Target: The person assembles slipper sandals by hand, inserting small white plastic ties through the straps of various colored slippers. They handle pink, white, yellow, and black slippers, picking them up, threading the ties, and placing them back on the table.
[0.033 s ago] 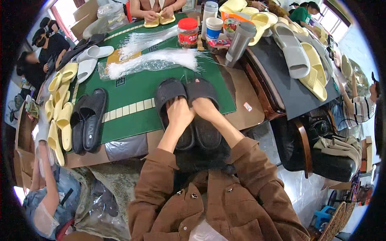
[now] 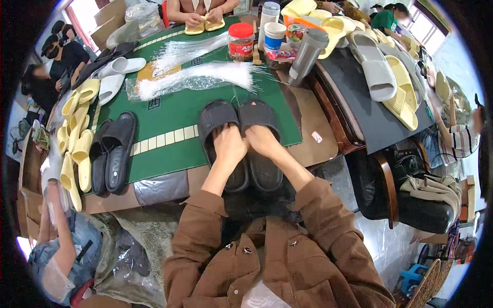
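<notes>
A pair of black slide slippers lies side by side at the near edge of the green-topped table, toes pointing away from me. My left hand (image 2: 229,143) reaches in under the strap of the left slipper (image 2: 218,112), fingers curled at its inner side. Under the strap of the right slipper (image 2: 259,115), my right hand (image 2: 262,139) is closed the same way, close beside the left hand. The straps hide most of my fingertips. A small pink spot shows near the right slipper's toe. Just beyond lie bundles of thin white plastic strips (image 2: 200,77).
To the left stand another black slipper pair (image 2: 118,149) and several yellow slippers (image 2: 82,149). A red-lidded jar (image 2: 240,42), a paper cup (image 2: 273,37) and a grey tumbler (image 2: 308,54) stand at the back. Grey and yellow slippers lie right. A co-worker's hands (image 2: 203,20) hold yellow slippers opposite.
</notes>
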The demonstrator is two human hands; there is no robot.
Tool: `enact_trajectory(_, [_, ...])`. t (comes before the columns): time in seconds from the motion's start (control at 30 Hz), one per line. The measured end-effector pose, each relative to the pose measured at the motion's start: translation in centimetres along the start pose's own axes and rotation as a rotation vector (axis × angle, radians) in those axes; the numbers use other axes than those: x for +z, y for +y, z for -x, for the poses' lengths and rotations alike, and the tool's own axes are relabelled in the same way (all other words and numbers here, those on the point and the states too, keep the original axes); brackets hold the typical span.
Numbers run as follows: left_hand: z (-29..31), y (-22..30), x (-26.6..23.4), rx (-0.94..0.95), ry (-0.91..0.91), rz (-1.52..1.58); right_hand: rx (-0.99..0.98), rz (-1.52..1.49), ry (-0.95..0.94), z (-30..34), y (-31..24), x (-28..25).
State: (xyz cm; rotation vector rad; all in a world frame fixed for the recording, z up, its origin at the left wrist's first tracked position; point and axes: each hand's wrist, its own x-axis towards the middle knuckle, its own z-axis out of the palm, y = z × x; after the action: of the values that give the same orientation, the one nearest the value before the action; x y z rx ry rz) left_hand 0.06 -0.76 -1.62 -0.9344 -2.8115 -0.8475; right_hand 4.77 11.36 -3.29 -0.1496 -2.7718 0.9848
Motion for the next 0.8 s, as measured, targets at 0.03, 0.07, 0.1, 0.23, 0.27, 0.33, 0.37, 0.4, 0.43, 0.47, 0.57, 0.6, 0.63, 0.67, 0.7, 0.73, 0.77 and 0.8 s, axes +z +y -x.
enact_trajectory(0.03, [0.2, -0.3, 0.2, 0.025, 0.035, -0.018, 0.001, 0.020, 0.048, 0.9, -1.0, -0.4])
enact_trajectory(0.07, [0.5, -0.8, 0.6, 0.048, 0.069, -0.037, 0.000, 0.039, 0.095, 2.1, -2.1, -0.8])
enact_trajectory(0.1, [0.7, -1.0, 0.8, 0.071, 0.107, -0.052, -0.001, 0.064, 0.141, 3.0, -3.1, -1.4])
enact_trajectory(0.23, [0.4, -0.4, 0.8, -0.012, 0.008, -0.048, -0.179, -0.069, 0.172, 4.5, -5.2, -5.1])
enact_trajectory(0.27, [0.6, -0.3, 0.7, -0.015, 0.022, -0.037, -0.148, -0.097, 0.189, 3.4, -5.0, -6.1])
enact_trajectory(0.33, [0.4, 0.3, 0.2, 0.000, 0.054, -0.020, -0.171, -0.087, 0.329, -0.1, -4.2, -7.6])
enact_trajectory(0.37, [0.4, 0.8, -0.3, -0.054, 0.016, 0.003, -0.056, -0.185, 0.277, -2.0, -4.0, -8.1])
enact_trajectory(0.4, [0.5, 0.9, -0.4, -0.056, 0.017, -0.002, 0.058, -0.283, 0.223, -3.8, -4.0, -8.5])
enact_trajectory(0.43, [0.5, 1.0, -0.6, -0.058, 0.019, -0.009, 0.082, -0.262, 0.205, -5.3, -3.6, -8.2])
enact_trajectory(0.47, [0.5, 1.0, -0.7, -0.059, 0.021, -0.016, 0.107, -0.241, 0.186, -6.8, -2.9, -7.3])
enact_trajectory(0.57, [0.4, 0.6, -0.6, -0.042, 0.046, -0.021, 0.164, -0.052, 0.151, -11.2, 0.5, -3.7])
enact_trajectory(0.6, [0.4, 0.8, -0.6, -0.045, 0.045, -0.011, 0.211, -0.010, 0.107, -11.8, 0.8, -3.3])
enact_trajectory(0.63, [0.3, 1.0, -0.4, -0.047, 0.050, -0.006, 0.175, -0.026, 0.095, -12.3, 1.2, -3.1])
enact_trajectory(0.67, [0.1, 1.2, -0.3, -0.027, 0.051, -0.008, 0.141, -0.040, 0.084, -12.6, 1.6, -2.9])
enact_trajectory(0.7, [0.2, 0.9, -0.3, -0.023, 0.053, -0.012, 0.099, -0.058, 0.059, -12.7, 1.1, -2.6])
enact_trajectory(0.73, [0.3, 0.7, -0.2, -0.016, 0.055, -0.015, 0.117, -0.230, 0.003, -12.5, 0.8, -2.4])
enact_trajectory(0.77, [0.4, 0.4, 0.1, 0.000, 0.072, -0.026, 0.137, -0.401, -0.052, -12.1, 0.5, -2.4])
enact_trajectory(0.8, [0.5, 0.1, 0.3, 0.012, 0.090, -0.036, 0.154, -0.571, -0.111, -11.8, 0.2, -2.3])
